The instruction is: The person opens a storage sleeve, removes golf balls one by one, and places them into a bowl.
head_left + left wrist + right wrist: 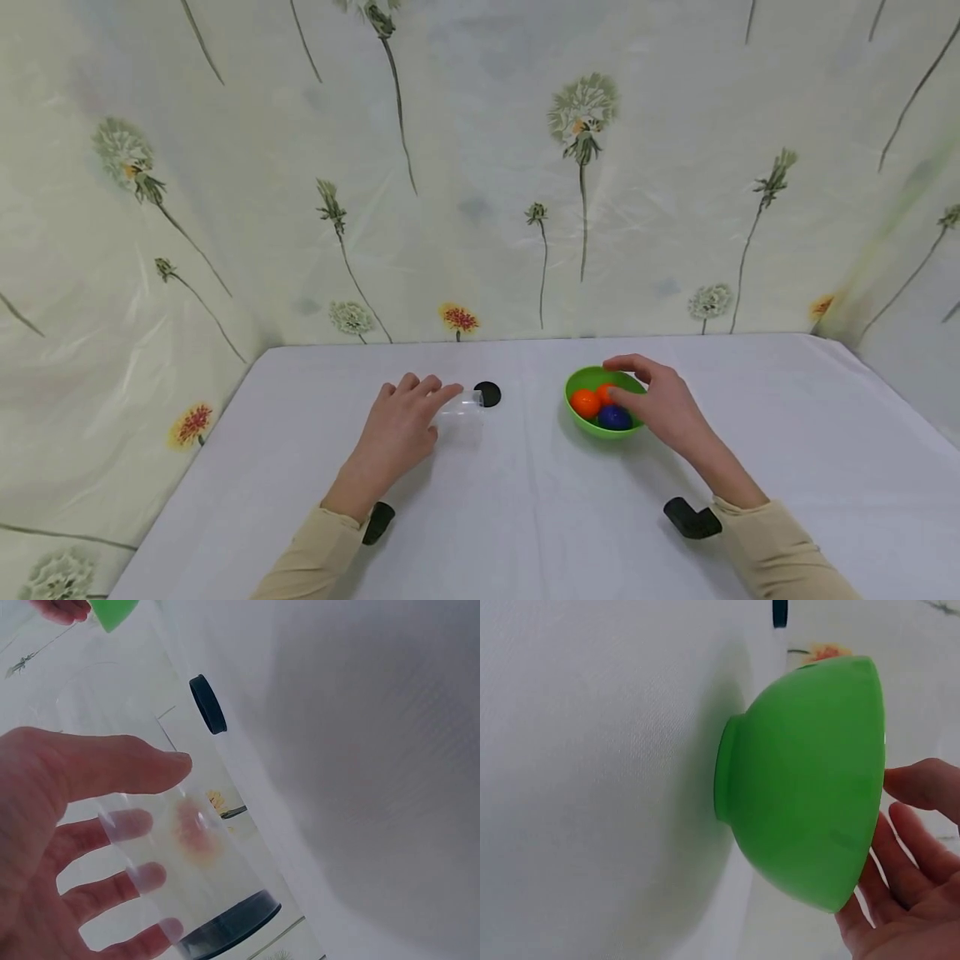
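My left hand (401,425) grips a clear jar (459,405), thumb on one side and fingers on the other. In the left wrist view the jar lies sideways, its dark base (231,927) at the lower right. Its other end faces right in the head view, close to a black round lid (487,394) on the table. A green bowl (591,432) holds two orange balls (586,404) and a dark blue ball (615,417). Over the bowl's right side, my right hand (663,404) has its fingers spread, the thumb overlapping one orange ball. Its fingertips are partly hidden behind the rim in the right wrist view.
A white cloth covers the table (525,517). Behind it and at the sides hangs a backdrop (480,167) printed with dandelions. Black wrist-worn pieces (692,518) stick out by both sleeves.
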The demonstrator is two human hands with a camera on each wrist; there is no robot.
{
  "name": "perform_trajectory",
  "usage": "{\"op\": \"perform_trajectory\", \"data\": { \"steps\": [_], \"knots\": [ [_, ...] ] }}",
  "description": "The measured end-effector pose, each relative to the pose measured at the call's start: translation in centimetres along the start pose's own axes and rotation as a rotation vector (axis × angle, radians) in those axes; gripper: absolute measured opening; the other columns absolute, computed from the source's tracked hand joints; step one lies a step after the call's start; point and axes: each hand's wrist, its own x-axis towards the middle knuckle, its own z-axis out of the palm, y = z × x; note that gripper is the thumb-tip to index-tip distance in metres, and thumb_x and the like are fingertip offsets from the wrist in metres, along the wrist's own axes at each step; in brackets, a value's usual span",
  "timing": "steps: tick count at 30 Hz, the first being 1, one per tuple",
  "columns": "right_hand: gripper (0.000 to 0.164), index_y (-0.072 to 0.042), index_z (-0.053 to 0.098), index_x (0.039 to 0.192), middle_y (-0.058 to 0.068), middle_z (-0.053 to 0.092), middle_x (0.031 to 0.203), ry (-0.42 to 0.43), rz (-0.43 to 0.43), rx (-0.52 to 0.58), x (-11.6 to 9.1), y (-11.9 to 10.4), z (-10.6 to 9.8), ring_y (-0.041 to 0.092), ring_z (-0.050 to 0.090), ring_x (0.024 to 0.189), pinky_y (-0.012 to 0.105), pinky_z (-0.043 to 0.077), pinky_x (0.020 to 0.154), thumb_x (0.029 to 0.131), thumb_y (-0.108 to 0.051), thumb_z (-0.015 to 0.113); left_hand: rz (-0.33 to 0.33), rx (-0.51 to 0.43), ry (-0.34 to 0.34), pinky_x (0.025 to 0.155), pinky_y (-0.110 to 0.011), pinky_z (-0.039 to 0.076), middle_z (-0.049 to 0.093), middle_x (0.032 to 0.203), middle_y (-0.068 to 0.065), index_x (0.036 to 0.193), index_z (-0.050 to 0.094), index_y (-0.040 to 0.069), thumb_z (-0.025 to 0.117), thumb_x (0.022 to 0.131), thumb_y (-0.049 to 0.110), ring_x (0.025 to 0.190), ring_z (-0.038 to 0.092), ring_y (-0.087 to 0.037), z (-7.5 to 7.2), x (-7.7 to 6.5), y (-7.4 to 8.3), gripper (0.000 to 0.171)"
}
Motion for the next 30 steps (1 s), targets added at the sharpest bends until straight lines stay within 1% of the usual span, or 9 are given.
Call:
{"op": "perform_trajectory", "data": {
  "steps": [6, 10, 13, 17, 24, 30],
  "knots": [
    [0.042, -0.005, 0.057, 0.132, 0.018, 0.056, 0.134, -0.012, -0.027, 0.075, -0.3, -0.5, 0.6, 0.043, 0.049, 0.124, 0.056, 0.041, 0.100, 0.094, -0.021, 0.067, -0.033, -0.046, 0.038, 0.078, -0.044, 0.046, 0.062, 0.114, 0.002, 0.132, 0.060, 0.022, 0.076, 0.078, 0.002, 0.100, 0.053, -0.024, 0.1, -0.1, 0.0, 0.060],
    [0.045, -0.006, 0.056, 0.134, 0.019, 0.054, 0.137, -0.011, -0.025, 0.096, -0.4, -0.8, 1.0, 0.045, 0.048, 0.125, 0.056, 0.040, 0.101, 0.094, -0.023, 0.067, -0.063, -0.092, 0.051, 0.078, -0.046, 0.047, 0.062, 0.118, 0.000, 0.133, 0.059, 0.019, 0.077, 0.079, 0.003, 0.103, 0.054, -0.027, 0.1, -0.1, 0.0, 0.059],
    [0.046, -0.009, 0.056, 0.135, 0.018, 0.052, 0.139, -0.003, -0.014, 0.108, -0.5, -0.9, 1.2, 0.046, 0.047, 0.126, 0.057, 0.040, 0.100, 0.093, -0.024, 0.068, -0.096, -0.154, 0.061, 0.078, -0.047, 0.048, 0.062, 0.120, -0.002, 0.132, 0.059, 0.016, 0.079, 0.078, 0.003, 0.104, 0.054, -0.029, 0.0, -0.2, 0.0, 0.059],
    [0.047, -0.010, 0.054, 0.136, 0.017, 0.051, 0.140, 0.002, -0.006, 0.116, -0.5, -1.1, 1.5, 0.044, 0.047, 0.126, 0.055, 0.044, 0.097, 0.093, -0.026, 0.068, -0.142, -0.246, 0.081, 0.077, -0.046, 0.048, 0.062, 0.121, -0.005, 0.131, 0.059, 0.012, 0.082, 0.077, 0.004, 0.103, 0.054, -0.030, 0.1, -0.2, -0.1, 0.059],
    [0.047, -0.011, 0.055, 0.136, 0.015, 0.054, 0.137, -0.009, -0.008, 0.143, -0.8, -1.4, 1.7, 0.040, 0.051, 0.125, 0.050, 0.045, 0.095, 0.093, -0.026, 0.069, -0.207, -0.415, 0.091, 0.085, -0.041, 0.049, 0.061, 0.124, -0.010, 0.130, 0.056, 0.007, 0.082, 0.078, 0.005, 0.103, 0.054, -0.028, 0.2, 0.0, -0.5, 0.058],
    [0.047, -0.011, 0.056, 0.134, 0.015, 0.054, 0.137, -0.011, -0.027, 0.179, -0.5, -1.9, 2.0, 0.042, 0.051, 0.124, 0.051, 0.044, 0.098, 0.092, -0.026, 0.070, -0.248, -0.469, 0.105, 0.085, -0.040, 0.049, 0.060, 0.125, -0.009, 0.134, 0.053, 0.007, 0.081, 0.081, 0.010, 0.101, 0.054, -0.025, 0.2, 0.1, -1.0, 0.061]
  ]
}}
